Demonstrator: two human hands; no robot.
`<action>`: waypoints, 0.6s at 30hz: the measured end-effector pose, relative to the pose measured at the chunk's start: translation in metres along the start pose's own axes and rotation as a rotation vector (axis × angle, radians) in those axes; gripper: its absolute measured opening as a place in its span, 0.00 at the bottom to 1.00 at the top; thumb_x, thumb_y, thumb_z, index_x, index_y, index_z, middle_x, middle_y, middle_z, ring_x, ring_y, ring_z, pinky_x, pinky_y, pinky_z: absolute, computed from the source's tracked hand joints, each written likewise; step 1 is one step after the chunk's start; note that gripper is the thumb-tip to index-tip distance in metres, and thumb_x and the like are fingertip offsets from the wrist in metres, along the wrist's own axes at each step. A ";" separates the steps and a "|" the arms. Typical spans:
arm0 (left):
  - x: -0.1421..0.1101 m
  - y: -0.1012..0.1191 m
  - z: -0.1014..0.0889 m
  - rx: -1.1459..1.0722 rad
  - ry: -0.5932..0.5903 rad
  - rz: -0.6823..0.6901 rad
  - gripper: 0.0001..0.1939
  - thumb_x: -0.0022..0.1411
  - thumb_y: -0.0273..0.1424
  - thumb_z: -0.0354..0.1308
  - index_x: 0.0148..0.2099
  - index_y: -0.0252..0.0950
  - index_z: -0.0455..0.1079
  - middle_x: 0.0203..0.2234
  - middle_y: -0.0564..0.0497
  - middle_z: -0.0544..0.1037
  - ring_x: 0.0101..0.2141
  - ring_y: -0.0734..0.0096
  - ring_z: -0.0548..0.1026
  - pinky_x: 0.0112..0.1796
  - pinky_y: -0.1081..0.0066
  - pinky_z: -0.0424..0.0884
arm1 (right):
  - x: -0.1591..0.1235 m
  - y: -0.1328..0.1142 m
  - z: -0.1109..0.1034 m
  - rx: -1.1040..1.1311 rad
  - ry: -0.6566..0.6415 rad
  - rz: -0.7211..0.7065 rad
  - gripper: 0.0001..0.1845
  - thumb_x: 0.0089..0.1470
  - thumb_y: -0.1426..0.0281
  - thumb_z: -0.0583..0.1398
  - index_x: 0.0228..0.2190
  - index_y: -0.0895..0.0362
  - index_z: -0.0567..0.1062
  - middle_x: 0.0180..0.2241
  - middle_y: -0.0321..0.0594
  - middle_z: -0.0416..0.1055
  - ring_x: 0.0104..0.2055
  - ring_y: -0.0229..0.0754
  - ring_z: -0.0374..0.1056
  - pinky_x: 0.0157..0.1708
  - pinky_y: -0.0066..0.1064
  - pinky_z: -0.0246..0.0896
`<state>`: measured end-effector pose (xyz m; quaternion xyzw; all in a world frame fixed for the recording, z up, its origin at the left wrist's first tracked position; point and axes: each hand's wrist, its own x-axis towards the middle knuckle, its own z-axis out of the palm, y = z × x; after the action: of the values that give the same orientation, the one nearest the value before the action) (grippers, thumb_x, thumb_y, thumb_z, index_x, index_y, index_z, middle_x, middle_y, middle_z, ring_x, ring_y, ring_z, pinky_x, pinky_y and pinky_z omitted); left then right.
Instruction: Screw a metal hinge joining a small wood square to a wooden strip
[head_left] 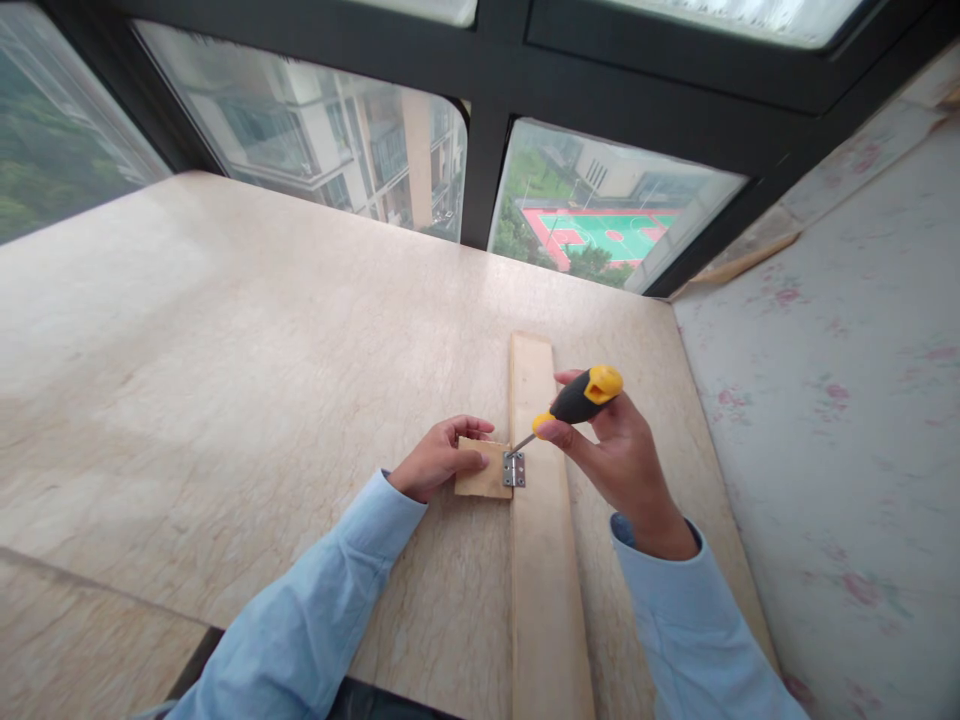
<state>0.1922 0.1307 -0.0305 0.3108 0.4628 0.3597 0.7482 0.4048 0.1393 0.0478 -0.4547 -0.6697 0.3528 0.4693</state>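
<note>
My right hand (619,450) is closed around a yellow and black screwdriver (577,400), tilted with its shaft pointing down and left. The screwdriver's tip meets the left leaf of a small metal hinge (514,470). That hinge spans a small square wood piece (480,478) and a long wooden board (544,560) lying beside it. With the thumb on top and the fingers along its far edge, my left hand (442,458) grips the small wood piece. Whether a screw sits under the tip is too small to tell.
The marble-patterned sill (247,400) carries the wood. Dark window frames (484,150) stand along the far side, and a wall with flowered paper (840,430) rises on the right. A dark edge (390,700) shows at the bottom.
</note>
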 end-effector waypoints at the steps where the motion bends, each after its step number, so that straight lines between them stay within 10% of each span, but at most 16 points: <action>1: 0.000 0.000 0.000 0.003 -0.004 0.000 0.28 0.37 0.24 0.70 0.45 0.32 0.71 0.38 0.51 0.72 0.33 0.73 0.74 0.35 0.70 0.70 | 0.000 0.001 0.000 -0.059 0.024 0.008 0.22 0.49 0.65 0.71 0.46 0.51 0.75 0.43 0.39 0.74 0.40 0.41 0.73 0.44 0.35 0.73; 9: 0.000 0.000 0.004 0.104 0.030 0.065 0.27 0.40 0.30 0.71 0.45 0.32 0.72 0.38 0.49 0.72 0.34 0.71 0.73 0.36 0.70 0.69 | -0.006 -0.015 0.000 0.185 -0.068 0.038 0.45 0.55 0.71 0.66 0.67 0.50 0.53 0.42 0.40 0.77 0.47 0.44 0.76 0.50 0.43 0.73; 18: 0.001 -0.002 0.013 0.379 0.103 0.192 0.25 0.42 0.36 0.71 0.43 0.31 0.74 0.37 0.47 0.76 0.37 0.66 0.73 0.38 0.68 0.69 | -0.001 -0.029 -0.008 0.325 0.100 -0.034 0.35 0.56 0.71 0.64 0.62 0.46 0.61 0.42 0.39 0.75 0.42 0.45 0.75 0.45 0.46 0.74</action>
<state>0.2052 0.1288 -0.0277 0.4699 0.5280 0.3514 0.6140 0.4041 0.1285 0.0761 -0.3785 -0.5872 0.4256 0.5751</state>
